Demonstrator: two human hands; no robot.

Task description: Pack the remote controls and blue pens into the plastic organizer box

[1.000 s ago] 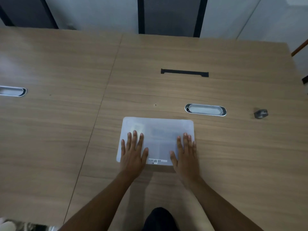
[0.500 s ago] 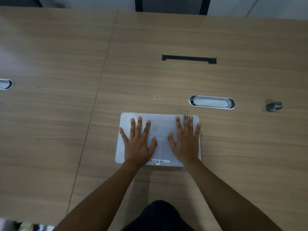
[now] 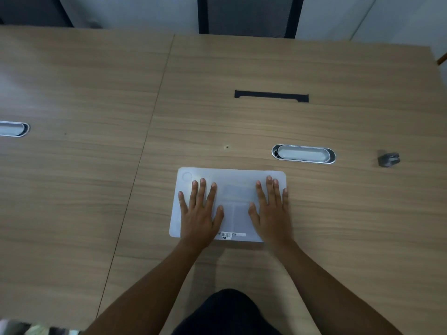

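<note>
A translucent white plastic organizer box (image 3: 235,189) lies flat on the wooden table in front of me, lid closed, with a barcode sticker at its near edge. My left hand (image 3: 199,213) rests palm down on the left half of the lid, fingers spread. My right hand (image 3: 272,211) lies flat on the right half, fingers spread too. Faint compartment outlines show through the lid. No remote controls or blue pens can be made out; whatever is inside is hidden by the cloudy plastic.
An oval metal cable grommet (image 3: 303,154) sits just beyond the box to the right, another (image 3: 13,128) at the far left. A black slot (image 3: 271,96) lies farther back. A small grey object (image 3: 388,159) stands at the right.
Both hands have slid forward over the lid and now lie fully on it with fingers spread. The right hand has shifted toward the box's right edge.
</note>
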